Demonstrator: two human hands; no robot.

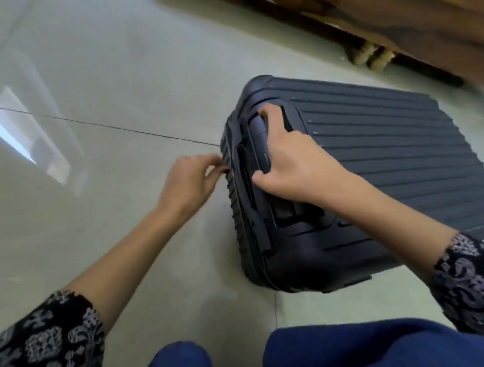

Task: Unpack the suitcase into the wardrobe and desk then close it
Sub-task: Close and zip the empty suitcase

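Your left hand pinches the suitcase at its zip seam, centre frame; right hand curls round its handle.

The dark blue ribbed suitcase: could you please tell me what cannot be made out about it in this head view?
- Contents of the dark blue ribbed hard-shell suitcase: head view, shut shell hides them.
- What the left hand pinches at its seam: head view, fingertips cover it, too small.
- Carry handle: head view, the right hand gripping it covers most.
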